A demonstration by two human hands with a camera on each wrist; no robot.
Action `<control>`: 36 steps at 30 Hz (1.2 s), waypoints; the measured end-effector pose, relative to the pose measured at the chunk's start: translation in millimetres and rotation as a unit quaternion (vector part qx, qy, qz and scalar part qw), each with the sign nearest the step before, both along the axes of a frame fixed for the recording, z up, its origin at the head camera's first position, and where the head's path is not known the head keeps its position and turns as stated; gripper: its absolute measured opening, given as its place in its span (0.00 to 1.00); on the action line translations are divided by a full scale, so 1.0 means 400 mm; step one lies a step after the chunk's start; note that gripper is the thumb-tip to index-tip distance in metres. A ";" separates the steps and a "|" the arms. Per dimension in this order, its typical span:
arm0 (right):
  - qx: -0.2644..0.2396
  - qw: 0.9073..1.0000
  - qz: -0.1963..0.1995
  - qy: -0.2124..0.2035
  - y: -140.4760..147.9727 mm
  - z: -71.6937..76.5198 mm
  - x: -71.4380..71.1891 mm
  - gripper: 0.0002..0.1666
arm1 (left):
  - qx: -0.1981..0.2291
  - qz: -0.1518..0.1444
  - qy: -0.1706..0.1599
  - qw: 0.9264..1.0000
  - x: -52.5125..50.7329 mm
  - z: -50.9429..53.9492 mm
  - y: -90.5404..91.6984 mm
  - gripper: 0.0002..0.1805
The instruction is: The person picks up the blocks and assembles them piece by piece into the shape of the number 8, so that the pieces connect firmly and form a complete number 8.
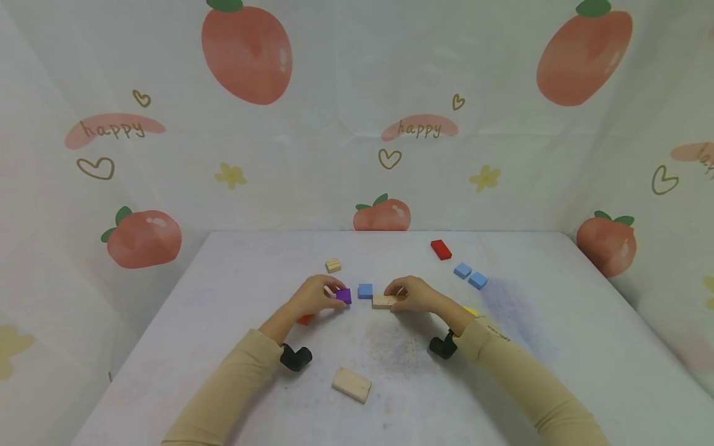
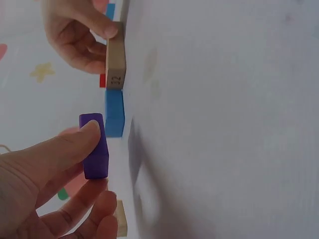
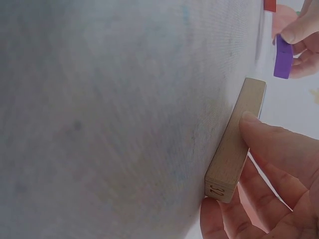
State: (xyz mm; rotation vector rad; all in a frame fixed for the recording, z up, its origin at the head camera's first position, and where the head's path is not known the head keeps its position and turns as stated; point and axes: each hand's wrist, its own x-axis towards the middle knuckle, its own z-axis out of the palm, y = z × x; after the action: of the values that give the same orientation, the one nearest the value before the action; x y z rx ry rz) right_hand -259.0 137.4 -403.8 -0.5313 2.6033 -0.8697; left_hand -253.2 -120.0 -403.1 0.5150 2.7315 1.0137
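Observation:
Between the thumb and fingers of my left hand is a small purple block. The left wrist view shows this purple block raised off the table. My right hand grips a long plain wooden block by its sides. In the right wrist view that wooden block lies along the tabletop, with "32" marked on its end. A blue block sits on the table between the two hands, just behind the wooden block's left end. The purple block is apart from both.
Another wooden block lies near the front. A ridged wooden piece is behind my left hand. An orange-red block and a yellow one are partly hidden by my arms. Further back right are a red block and two blue blocks.

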 end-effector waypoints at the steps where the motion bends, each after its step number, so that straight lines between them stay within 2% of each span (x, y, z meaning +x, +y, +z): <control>1: 0.000 1.000 0.000 0.001 0.000 0.000 0.000 0.17 | 0.000 -0.004 0.001 1.000 0.002 -0.001 0.004 0.19; 10: 0.006 1.000 -0.001 0.003 -0.001 0.003 0.000 0.17 | -0.008 -0.011 -0.019 1.000 0.017 -0.004 0.041 0.18; 22: 0.007 1.000 0.005 0.002 -0.002 0.007 0.003 0.17 | -0.023 -0.066 0.007 0.998 0.026 -0.007 0.060 0.20; 36: 0.001 1.000 0.019 0.017 0.003 -0.001 -0.003 0.17 | -0.027 -0.070 0.004 0.997 0.029 -0.020 0.085 0.18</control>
State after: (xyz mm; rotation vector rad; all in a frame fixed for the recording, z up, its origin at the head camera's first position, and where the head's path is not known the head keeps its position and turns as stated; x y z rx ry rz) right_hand -260.4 138.4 -404.1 -0.5968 2.6154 -0.8539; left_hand -241.4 -85.9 -411.2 0.6924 2.6769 0.9039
